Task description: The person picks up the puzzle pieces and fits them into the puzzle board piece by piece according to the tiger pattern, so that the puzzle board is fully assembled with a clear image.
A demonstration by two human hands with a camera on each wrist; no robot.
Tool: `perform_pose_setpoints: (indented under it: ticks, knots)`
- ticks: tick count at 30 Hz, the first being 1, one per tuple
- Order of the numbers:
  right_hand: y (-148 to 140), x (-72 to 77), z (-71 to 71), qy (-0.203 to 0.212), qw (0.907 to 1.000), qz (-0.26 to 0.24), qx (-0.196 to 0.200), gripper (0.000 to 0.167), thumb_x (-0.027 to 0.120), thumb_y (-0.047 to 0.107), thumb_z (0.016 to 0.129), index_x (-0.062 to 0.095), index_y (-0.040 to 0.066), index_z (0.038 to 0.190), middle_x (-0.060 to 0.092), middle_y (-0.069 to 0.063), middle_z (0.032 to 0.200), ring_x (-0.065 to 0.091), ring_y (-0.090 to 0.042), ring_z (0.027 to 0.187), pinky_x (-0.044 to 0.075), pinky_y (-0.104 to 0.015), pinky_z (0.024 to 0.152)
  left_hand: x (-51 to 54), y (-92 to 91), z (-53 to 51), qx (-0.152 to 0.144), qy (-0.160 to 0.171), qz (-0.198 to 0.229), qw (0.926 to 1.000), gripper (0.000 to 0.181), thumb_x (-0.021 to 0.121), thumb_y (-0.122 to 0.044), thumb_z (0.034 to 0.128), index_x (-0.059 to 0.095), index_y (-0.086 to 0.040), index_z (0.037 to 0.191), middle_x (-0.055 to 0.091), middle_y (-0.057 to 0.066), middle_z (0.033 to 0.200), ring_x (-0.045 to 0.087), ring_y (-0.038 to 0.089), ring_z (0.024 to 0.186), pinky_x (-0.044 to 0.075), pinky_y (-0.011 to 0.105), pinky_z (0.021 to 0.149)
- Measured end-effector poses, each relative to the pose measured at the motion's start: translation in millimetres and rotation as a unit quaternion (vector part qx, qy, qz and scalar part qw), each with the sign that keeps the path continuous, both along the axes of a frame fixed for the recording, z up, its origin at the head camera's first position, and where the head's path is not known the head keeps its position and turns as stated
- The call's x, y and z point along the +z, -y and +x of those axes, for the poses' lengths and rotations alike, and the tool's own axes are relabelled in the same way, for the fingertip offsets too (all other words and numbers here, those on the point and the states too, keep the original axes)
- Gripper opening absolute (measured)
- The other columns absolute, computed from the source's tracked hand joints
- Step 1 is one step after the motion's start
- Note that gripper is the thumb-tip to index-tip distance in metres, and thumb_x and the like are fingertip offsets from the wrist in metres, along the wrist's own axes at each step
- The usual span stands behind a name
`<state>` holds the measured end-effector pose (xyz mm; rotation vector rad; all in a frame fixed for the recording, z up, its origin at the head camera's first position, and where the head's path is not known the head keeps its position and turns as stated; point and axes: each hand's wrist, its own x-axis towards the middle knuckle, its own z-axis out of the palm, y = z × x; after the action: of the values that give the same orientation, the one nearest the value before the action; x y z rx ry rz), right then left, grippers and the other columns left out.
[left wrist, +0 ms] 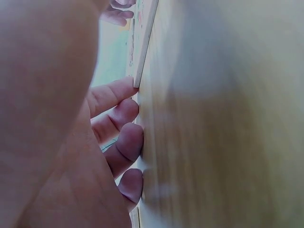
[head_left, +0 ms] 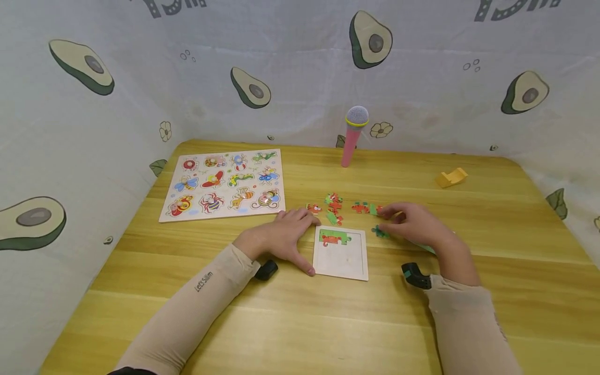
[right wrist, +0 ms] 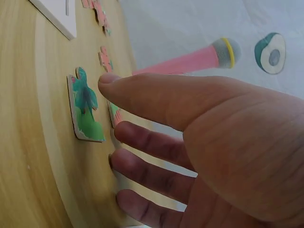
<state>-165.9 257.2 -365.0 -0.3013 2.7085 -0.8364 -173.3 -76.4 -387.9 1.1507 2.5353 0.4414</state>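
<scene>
A square puzzle board (head_left: 341,260) lies on the table, with joined green and orange pieces (head_left: 334,237) in its upper left corner. My left hand (head_left: 289,237) spreads along the board's left side, thumb and a fingertip touching its edge. In the left wrist view, several fingertips (left wrist: 129,142) rest at the tabletop. To the board's right, my right hand (head_left: 412,224) hovers low over loose pieces, fingers relaxed and slightly bent. A green corner piece (right wrist: 86,111) lies below its thumb in the right wrist view. Another green-and-red piece (head_left: 375,209) is by the fingertips; contact is unclear.
Several loose orange and green pieces (head_left: 335,204) lie behind the board. A wooden insect peg puzzle (head_left: 225,183) sits at the back left. Toward the back stands a pink toy microphone (head_left: 350,146); a yellow holder (head_left: 452,178) is at the back right.
</scene>
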Motion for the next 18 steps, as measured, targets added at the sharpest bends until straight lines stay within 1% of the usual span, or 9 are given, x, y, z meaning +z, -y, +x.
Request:
perform_pose_setpoints:
  ticks: [6, 10, 14, 18]
  knots:
    - [-0.3, 1.8, -0.4, 0.022, 0.9996, -0.009, 0.013, 0.051, 0.084, 0.030, 0.084, 0.068, 0.003, 0.124, 0.064, -0.014, 0.116, 0.059, -0.031, 0.103, 0.049, -0.047, 0.089, 0.5, -0.5, -0.2, 0.000, 0.000, -0.001, 1.0000, 0.109, 0.079, -0.076, 0.0648, 0.040, -0.016, 0.147, 0.039, -0.003, 0.136, 0.034, 0.013, 0.127, 0.029, 0.037, 0.098]
    - [-1.2, 3.9, 0.4, 0.035, 0.9990, -0.013, 0.025, 0.049, 0.085, 0.026, 0.083, 0.069, 0.000, 0.123, 0.066, -0.013, 0.115, 0.059, -0.030, 0.101, 0.050, -0.045, 0.088, 0.7, -0.8, -0.4, 0.001, 0.002, -0.001, 1.0000, 0.109, 0.078, -0.077, 0.0650, 0.040, -0.016, 0.147, 0.039, -0.004, 0.136, 0.034, 0.013, 0.127, 0.029, 0.036, 0.097]
    - [-1.3, 5.1, 0.3, 0.041, 0.9986, -0.010, 0.032, 0.043, 0.083, 0.024, 0.085, 0.072, 0.001, 0.119, 0.069, -0.012, 0.115, 0.060, -0.029, 0.101, 0.051, -0.046, 0.088, 0.9, -1.0, -0.8, 0.002, 0.001, -0.003, 1.0000, 0.109, 0.077, -0.078, 0.0649, 0.040, -0.016, 0.147, 0.039, -0.004, 0.136, 0.034, 0.013, 0.127, 0.029, 0.036, 0.098]
    - [-1.4, 5.8, -0.5, 0.027, 0.9983, 0.002, 0.052, 0.031, 0.080, 0.019, 0.088, 0.075, 0.005, 0.115, 0.069, -0.011, 0.116, 0.059, -0.027, 0.099, 0.050, -0.047, 0.088, 1.4, -0.8, -1.2, 0.002, 0.001, -0.003, 1.0000, 0.110, 0.077, -0.078, 0.0647, 0.039, -0.016, 0.148, 0.039, -0.003, 0.136, 0.035, 0.013, 0.127, 0.029, 0.036, 0.098]
